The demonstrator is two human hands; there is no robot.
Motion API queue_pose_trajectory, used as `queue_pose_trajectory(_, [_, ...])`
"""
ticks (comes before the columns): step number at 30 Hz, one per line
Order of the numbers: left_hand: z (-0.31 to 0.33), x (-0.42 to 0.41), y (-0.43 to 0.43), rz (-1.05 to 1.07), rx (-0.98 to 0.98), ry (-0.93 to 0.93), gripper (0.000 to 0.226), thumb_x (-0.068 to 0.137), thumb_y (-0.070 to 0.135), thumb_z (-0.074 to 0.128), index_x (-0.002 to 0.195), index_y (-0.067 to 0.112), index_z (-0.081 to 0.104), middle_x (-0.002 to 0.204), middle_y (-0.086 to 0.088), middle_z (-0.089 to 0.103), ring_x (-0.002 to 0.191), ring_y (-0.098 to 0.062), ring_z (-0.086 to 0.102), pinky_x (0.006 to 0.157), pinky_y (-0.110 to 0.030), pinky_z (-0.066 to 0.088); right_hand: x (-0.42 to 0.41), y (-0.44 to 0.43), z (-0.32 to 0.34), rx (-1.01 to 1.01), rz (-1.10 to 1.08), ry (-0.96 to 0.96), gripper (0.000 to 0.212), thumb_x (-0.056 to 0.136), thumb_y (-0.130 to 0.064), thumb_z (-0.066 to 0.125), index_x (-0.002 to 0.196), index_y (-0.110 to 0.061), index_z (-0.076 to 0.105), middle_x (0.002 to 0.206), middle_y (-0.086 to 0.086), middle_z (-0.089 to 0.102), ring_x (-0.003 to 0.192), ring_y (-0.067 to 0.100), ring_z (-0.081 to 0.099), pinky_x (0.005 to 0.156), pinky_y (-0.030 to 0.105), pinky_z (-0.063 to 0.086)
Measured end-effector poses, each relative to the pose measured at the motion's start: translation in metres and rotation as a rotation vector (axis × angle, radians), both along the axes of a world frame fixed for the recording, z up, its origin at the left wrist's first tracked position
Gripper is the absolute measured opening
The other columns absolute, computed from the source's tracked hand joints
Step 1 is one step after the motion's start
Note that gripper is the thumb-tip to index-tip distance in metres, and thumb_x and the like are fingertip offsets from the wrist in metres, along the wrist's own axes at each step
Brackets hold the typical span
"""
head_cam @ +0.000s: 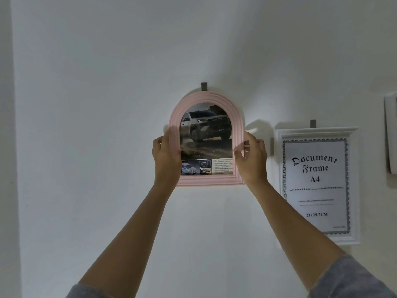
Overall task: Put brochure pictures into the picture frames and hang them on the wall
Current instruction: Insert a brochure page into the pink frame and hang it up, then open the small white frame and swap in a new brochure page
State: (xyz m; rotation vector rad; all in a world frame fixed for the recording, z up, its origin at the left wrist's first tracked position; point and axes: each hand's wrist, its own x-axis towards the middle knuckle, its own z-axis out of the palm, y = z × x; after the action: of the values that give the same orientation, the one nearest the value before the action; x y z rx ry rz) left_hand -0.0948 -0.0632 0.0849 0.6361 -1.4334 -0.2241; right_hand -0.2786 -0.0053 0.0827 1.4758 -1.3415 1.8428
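**Two hands hold the pink frame up at its hook**

Nearest the camera, grey sleeves [352, 278] sit pushed back on both forearms, which reach up and forward. The left hand [166, 157] grips the left side rail of the pink frame [206, 181], with the thumb on the front and the fingers curled behind. The right hand [251, 158] wraps the right rail at about the same height, roughly halfway up. Both are clamped on the frame.

The arched frame stands upright and square to the wall [107, 104]. Whether its back touches the wall cannot be told. Inside it sits the brochure picture [206, 134], showing a car above a strip of small photos and text. A grey hook [204, 86] shows just above the top of the arch, but the frame hides whether its hanger has caught on it.

The frame looks light and stiff, and its ribbed moulding gives the fingers purchase. The clear front, if it is glass, would be the fragile part. Holding the side rails keeps prints off the front and lets the frame be levelled. The risk I see is letting go before the hanger is seated.

Farther right, a white frame [315, 130] hangs from a second hook [313, 123]. It holds only its stock "Document Frame A4" sheet, so that one seems not yet filled.
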Motion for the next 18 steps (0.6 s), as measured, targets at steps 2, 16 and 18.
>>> queue_pose_trajectory(2, [-0.002,-0.001,0.002,0.085,-0.014,-0.037,0.041,0.099,0.019,0.043,0.139,0.016,0.035,0.122,-0.005,0.038,0.104,0.0,0.038,0.081,0.003,0.03,-0.002,0.002,-0.001,0.009,0.006,0.003,0.047,0.084,0.0,0.06,0.129,-0.008,0.049,0.103,0.01,0.048,0.086,0.013,0.049,0.082,0.015,0.041])
queue_pose_trajectory(16, [0.05,-0.125,0.084,0.252,-0.125,-0.176,0.046,0.098,0.035,0.033,0.138,0.013,0.039,0.145,-0.005,0.037,0.136,-0.022,0.029,0.115,-0.041,0.023,-0.139,0.099,0.059,0.01,-0.037,0.06,0.04,0.092,-0.01,0.046,0.132,-0.01,0.048,0.131,0.008,0.052,0.118,0.022,0.049,0.099,0.03,0.039])
queue_pose_trajectory(18, [0.057,-0.167,0.1,0.239,-0.151,-0.204,0.047,0.098,0.035,0.034,0.141,0.014,0.035,0.147,-0.005,0.034,0.137,-0.02,0.026,0.114,-0.036,0.02,-0.18,0.122,0.066,0.028,-0.094,0.089,0.042,0.092,-0.011,0.045,0.134,-0.011,0.047,0.134,0.008,0.05,0.124,0.023,0.045,0.101,0.029,0.035])
